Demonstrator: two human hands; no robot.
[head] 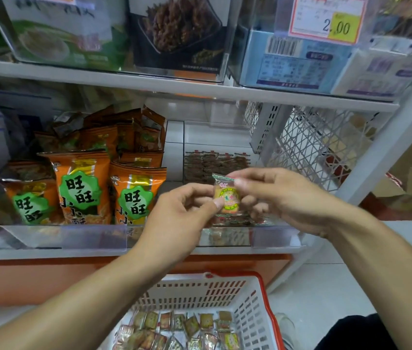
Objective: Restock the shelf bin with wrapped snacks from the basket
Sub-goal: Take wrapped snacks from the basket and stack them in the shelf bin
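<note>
Grip: left hand [182, 210] and right hand [278, 195] both pinch one wrapped snack [226, 197] between thumb and fingertips.
Snack position: held upright just above the clear shelf bin [275, 237].
Bin contents: similar wrapped pieces, apparently; blurred through the front wall.
Basket [247, 296]: below the bin, holding more wrapped snacks.
Orange snack bags [83, 188]: left of the bin.
</note>
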